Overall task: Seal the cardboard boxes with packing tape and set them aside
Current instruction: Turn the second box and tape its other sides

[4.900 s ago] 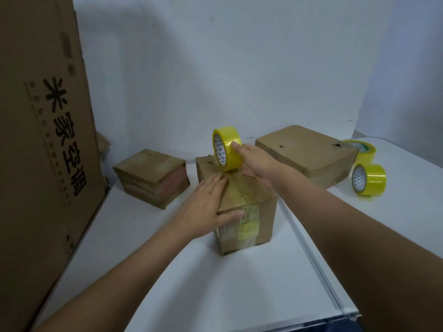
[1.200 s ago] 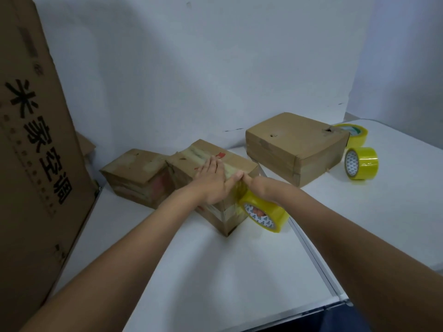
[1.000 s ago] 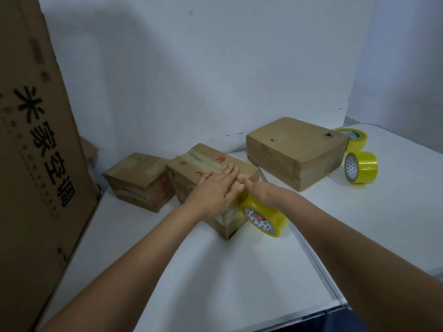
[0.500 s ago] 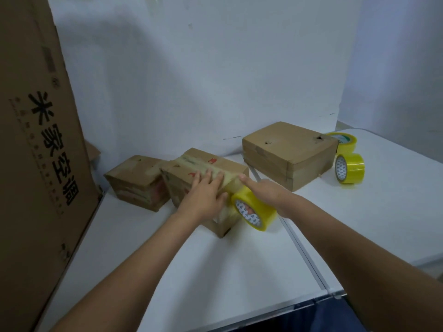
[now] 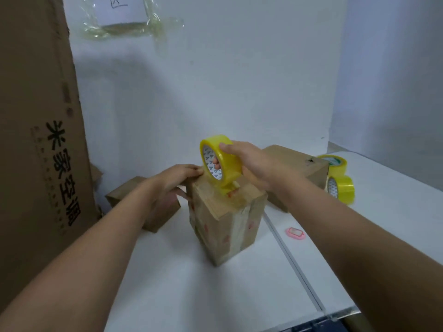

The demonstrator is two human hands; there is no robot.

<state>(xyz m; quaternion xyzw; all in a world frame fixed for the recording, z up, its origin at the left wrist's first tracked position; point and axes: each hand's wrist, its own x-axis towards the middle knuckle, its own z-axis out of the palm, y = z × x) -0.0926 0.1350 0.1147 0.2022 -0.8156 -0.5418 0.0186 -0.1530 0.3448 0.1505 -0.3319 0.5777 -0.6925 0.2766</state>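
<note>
Above box (image 5: 225,219), right hand (image 5: 254,166) gripping tape roll (image 5: 221,161)

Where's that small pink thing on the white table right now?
In the head view, the small pink object lies flat on the white table, right of the upright cardboard box, just beyond the table seam.

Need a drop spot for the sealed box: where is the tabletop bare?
Bare: the near tabletop in front of the upright box, and the right side past the pink tag. Crowded: the back row, with the small box, flat box and spare tape rolls.
</note>
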